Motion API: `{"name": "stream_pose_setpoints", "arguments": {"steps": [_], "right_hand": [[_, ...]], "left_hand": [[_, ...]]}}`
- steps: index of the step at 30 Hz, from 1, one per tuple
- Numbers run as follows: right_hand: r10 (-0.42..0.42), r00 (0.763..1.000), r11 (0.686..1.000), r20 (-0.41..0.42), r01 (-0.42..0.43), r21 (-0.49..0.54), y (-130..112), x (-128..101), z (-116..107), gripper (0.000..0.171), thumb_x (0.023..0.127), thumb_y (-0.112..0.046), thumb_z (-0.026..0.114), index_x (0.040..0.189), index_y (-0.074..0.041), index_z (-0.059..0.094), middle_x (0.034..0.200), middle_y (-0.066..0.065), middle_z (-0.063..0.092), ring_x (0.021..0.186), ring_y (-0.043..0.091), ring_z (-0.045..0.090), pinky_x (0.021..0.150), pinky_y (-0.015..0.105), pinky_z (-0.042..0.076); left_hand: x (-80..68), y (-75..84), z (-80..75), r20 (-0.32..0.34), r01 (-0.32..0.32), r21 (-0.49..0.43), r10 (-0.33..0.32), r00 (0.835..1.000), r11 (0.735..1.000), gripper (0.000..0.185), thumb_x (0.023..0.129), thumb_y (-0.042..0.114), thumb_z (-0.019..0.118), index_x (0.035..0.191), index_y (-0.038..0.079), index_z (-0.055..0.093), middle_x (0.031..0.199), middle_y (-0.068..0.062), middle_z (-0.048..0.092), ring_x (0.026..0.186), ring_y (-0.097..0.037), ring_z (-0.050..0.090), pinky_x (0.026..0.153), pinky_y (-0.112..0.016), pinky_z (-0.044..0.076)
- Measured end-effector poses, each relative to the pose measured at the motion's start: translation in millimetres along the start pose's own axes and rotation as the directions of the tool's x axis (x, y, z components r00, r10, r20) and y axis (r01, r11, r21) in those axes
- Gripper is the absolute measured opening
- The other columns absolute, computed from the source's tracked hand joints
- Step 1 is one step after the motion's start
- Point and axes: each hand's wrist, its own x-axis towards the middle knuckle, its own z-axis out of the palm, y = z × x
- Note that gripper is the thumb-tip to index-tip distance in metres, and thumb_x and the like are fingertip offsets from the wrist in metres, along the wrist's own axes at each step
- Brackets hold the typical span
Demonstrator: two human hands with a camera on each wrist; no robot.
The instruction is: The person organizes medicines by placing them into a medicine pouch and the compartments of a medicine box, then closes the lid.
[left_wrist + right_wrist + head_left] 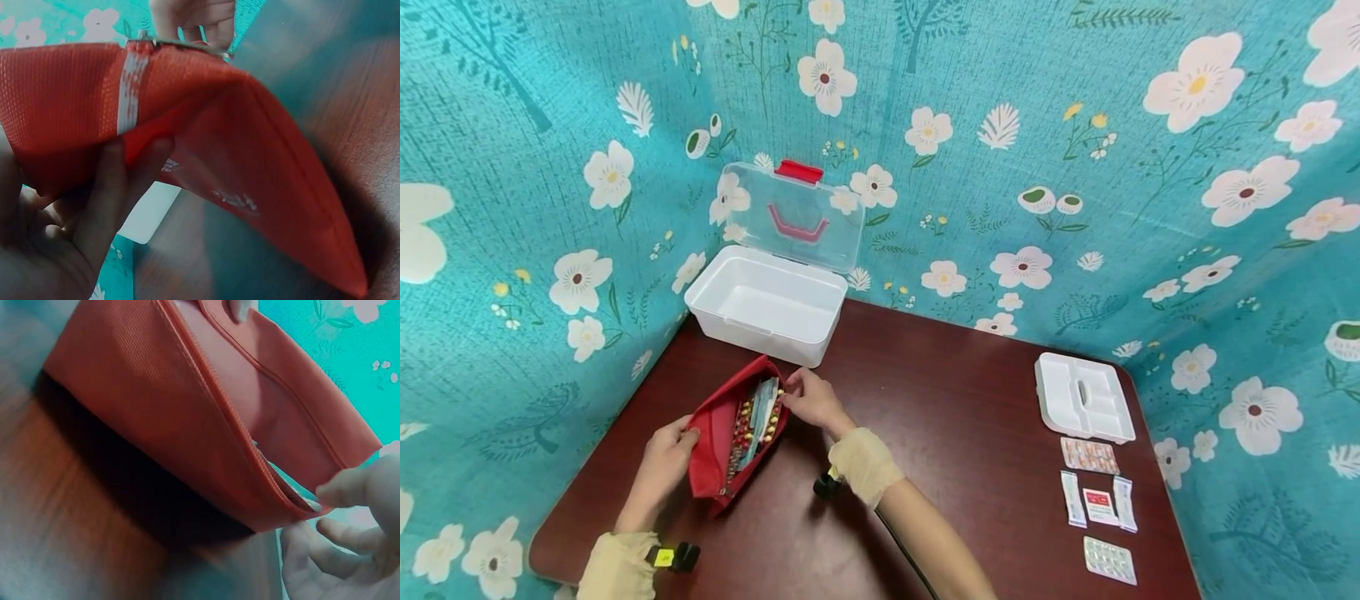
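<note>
A red zippered pouch [709, 446] is tilted above the near left of the table, its mouth open. Inside it, blister packs with red and yellow capsules [744, 421] and pale blue-grey packets [766, 400] show in the head view. My left hand [664, 454] grips the pouch's left side, fingers curled around the fabric in the left wrist view [81, 219]. At the far right corner of the opening, my right hand [812, 402] pinches the pouch's rim between thumb and fingers, as the right wrist view shows [340, 544].
Behind the pouch stands a white box [760, 304] with its clear lid [797, 208] raised. On the table's right side lie a white compartment tray [1060, 396], blister packs [1090, 456] [1109, 559], two white sachets [1073, 498] [1124, 503] and a red-and-white packet [1101, 506]. Flowered cloth surrounds the table.
</note>
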Motion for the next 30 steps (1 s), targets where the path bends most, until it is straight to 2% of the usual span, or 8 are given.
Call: {"name": "stream_pose_setpoints", "arguments": {"steps": [3,6,10,14,17,21,25,30], "right_hand": [[0.027,0.998,0.994,0.050,-0.032,0.108,-1,-1,6,0.021,0.088,-0.012,0.068,0.107,-0.004,0.062,0.079,0.008,0.069,0.068,0.011,0.064,0.064,0.020,0.050],[0.056,0.997,0.976,0.044,-0.064,0.210,-4,0,12,0.019,0.087,-0.006,0.068,0.105,-0.001,0.061,0.077,0.010,0.069,0.065,0.013,0.067,0.063,0.023,0.055],[0.099,0.995,0.943,0.027,-0.102,0.318,-10,4,18,0.018,0.087,-0.002,0.067,0.104,0.001,0.061,0.076,0.008,0.066,0.061,0.010,0.063,0.069,0.034,0.060],[0.128,0.992,0.896,0.012,-0.121,0.428,-16,4,23,0.018,0.087,0.002,0.067,0.103,0.002,0.059,0.074,0.006,0.063,0.059,0.010,0.061,0.076,0.045,0.060],[0.148,0.989,0.882,-0.019,-0.123,0.455,-17,3,26,0.017,0.086,0.003,0.068,0.101,0.001,0.059,0.073,0.006,0.063,0.058,0.010,0.062,0.077,0.046,0.059],[0.169,0.984,0.884,-0.056,-0.126,0.450,-17,1,27,0.014,0.085,0.001,0.069,0.095,-0.001,0.059,0.073,0.006,0.065,0.058,0.010,0.063,0.074,0.044,0.060],[0.167,0.983,0.876,-0.071,-0.115,0.469,-19,1,29,0.012,0.084,0.002,0.068,0.091,-0.002,0.058,0.071,0.005,0.065,0.056,0.008,0.063,0.073,0.043,0.060],[0.149,0.987,0.853,-0.061,-0.097,0.512,-16,2,33,0.012,0.085,0.001,0.068,0.092,0.000,0.059,0.069,0.002,0.062,0.056,0.007,0.061,0.074,0.044,0.060]], "left_hand": [[1.6,-0.3,-2.2,0.002,-0.003,0.010,0.003,1.000,1.000,0.039,0.105,0.013,0.037,0.134,-0.006,0.054,0.094,-0.017,0.067,0.074,-0.009,0.057,0.068,-0.023,0.047],[1.8,-0.2,-3.7,0.010,-0.006,0.015,0.006,1.000,1.000,0.040,0.106,0.016,0.037,0.136,-0.006,0.053,0.104,-0.021,0.067,0.078,-0.007,0.059,0.070,-0.022,0.048],[-0.2,2.5,-4.9,0.025,-0.015,0.034,0.014,1.000,0.999,0.042,0.107,0.020,0.038,0.139,-0.005,0.051,0.110,-0.024,0.067,0.080,-0.007,0.061,0.071,-0.023,0.049],[-6.3,6.6,-4.4,0.054,-0.049,0.076,0.045,0.998,0.996,0.044,0.105,0.020,0.046,0.142,-0.005,0.047,0.115,-0.026,0.067,0.085,-0.014,0.066,0.072,-0.027,0.053],[-17.7,10.6,-0.9,0.101,-0.116,0.171,0.100,0.990,0.978,0.052,0.101,0.019,0.055,0.145,-0.006,0.041,0.117,-0.027,0.066,0.091,-0.025,0.069,0.077,-0.038,0.057],[-43.3,19.9,15.0,0.129,-0.204,0.278,0.173,0.976,0.939,0.072,0.091,0.016,0.069,0.150,-0.001,0.032,0.116,-0.025,0.066,0.099,-0.032,0.068,0.081,-0.050,0.056],[-66.7,28.4,34.4,0.118,-0.209,0.310,0.180,0.976,0.927,0.084,0.081,0.011,0.078,0.150,0.005,0.030,0.118,-0.022,0.067,0.102,-0.033,0.068,0.080,-0.050,0.055],[-76.3,29.5,45.5,0.092,-0.166,0.387,0.141,0.986,0.907,0.079,0.081,0.006,0.077,0.148,0.005,0.036,0.114,-0.020,0.070,0.097,-0.035,0.069,0.076,-0.053,0.055]]}}
